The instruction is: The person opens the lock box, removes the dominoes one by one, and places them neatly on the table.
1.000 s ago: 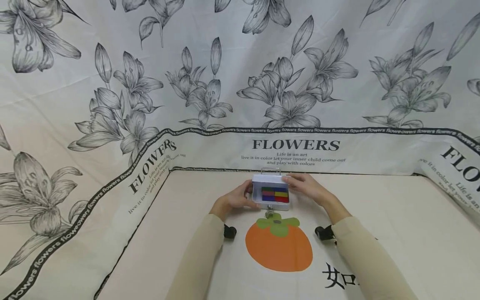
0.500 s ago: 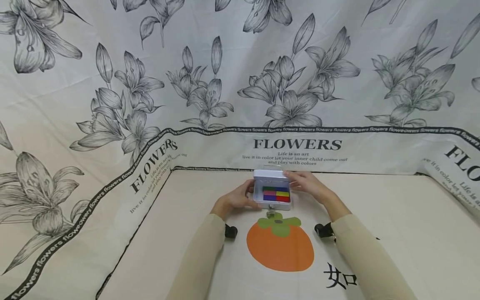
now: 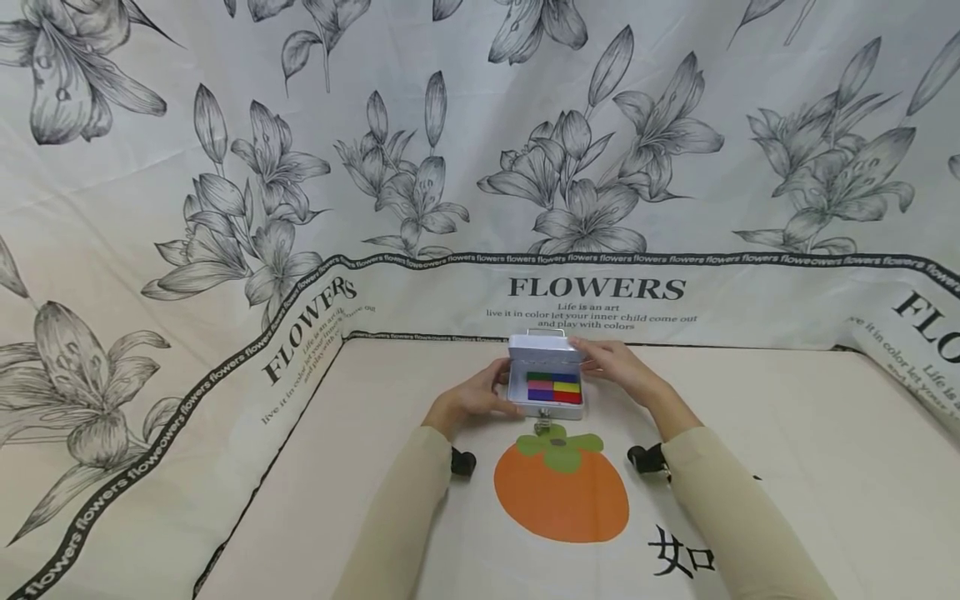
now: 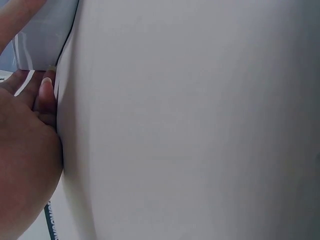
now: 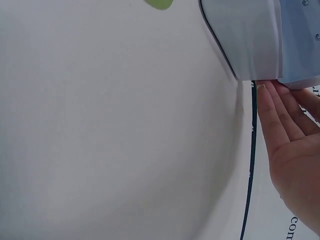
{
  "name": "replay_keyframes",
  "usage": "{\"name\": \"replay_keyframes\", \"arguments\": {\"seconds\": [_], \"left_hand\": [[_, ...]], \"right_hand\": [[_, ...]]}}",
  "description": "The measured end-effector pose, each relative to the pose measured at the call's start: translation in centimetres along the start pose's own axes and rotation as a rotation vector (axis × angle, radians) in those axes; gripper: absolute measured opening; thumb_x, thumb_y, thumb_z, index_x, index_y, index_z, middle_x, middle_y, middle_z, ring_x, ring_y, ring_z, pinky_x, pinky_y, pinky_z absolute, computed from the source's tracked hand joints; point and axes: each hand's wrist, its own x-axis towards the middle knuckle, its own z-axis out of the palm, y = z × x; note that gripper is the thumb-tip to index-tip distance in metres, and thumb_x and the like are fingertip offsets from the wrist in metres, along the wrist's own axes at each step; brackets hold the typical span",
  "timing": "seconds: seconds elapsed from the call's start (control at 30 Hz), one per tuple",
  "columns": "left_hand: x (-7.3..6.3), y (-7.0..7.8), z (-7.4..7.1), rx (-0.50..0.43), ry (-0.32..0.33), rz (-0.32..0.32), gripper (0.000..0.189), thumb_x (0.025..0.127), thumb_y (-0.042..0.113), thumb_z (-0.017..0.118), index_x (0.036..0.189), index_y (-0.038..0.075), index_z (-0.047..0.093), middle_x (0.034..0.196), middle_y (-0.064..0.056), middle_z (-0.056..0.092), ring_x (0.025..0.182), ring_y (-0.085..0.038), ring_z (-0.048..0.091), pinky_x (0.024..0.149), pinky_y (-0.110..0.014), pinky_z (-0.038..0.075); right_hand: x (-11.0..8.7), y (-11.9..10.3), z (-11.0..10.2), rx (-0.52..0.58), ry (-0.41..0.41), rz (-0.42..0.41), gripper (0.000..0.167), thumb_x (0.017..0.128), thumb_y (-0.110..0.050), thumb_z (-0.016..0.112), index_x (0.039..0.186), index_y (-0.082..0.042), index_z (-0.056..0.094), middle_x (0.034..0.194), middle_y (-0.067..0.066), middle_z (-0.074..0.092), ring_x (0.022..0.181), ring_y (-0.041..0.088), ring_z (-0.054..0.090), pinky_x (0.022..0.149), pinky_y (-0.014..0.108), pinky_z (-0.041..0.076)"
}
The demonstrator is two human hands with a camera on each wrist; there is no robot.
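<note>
A small white metal box [image 3: 515, 390] stands with its lid [image 3: 546, 348] raised. Several flat coloured blocks [image 3: 553, 387] lie inside, towards its right: green, blue, pink, yellow, purple and red. My left hand [image 3: 480, 394] grips the box's left side, thumb along the front corner, other fingers reaching behind. On the other side, my right hand [image 3: 618, 371] holds the lid at its right edge. In the right wrist view, the right hand's fingers [image 5: 280, 112] touch the back edge of the box; the thumb's contact is partly hidden. The front latch [image 3: 543, 413] hangs loose.
The box sits on a pale tablecloth [image 3: 390, 400] printed with an orange persimmon [image 3: 561, 500] and dark characters. A flower-print curtain [image 3: 420, 300] rises behind and at both sides. A wire handle [image 3: 545, 332] stands above the lid, close to the curtain.
The lid has swung further up and back, with my right hand moving slightly along with it. My left hand keeps its grip on the box's left side.
</note>
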Motion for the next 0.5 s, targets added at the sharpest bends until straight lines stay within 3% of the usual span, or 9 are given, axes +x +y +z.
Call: {"name": "replay_keyframes", "arguments": {"seconds": [0.5], "left_hand": [[-0.08,0.18,0.17,0.003,0.013,-0.007,0.107,0.073,0.007,0.090,0.160,0.016,0.029,0.147,-0.010,0.049,0.137,-0.027,0.043,0.120,-0.043,0.027]], "right_hand": [[0.40,-0.15,-0.01,0.031,0.031,0.046,0.085,0.098,-0.070,0.047,0.141,0.004,0.055,0.132,0.028,0.062,0.120,0.038,0.062,0.109,0.051,0.045]]}}
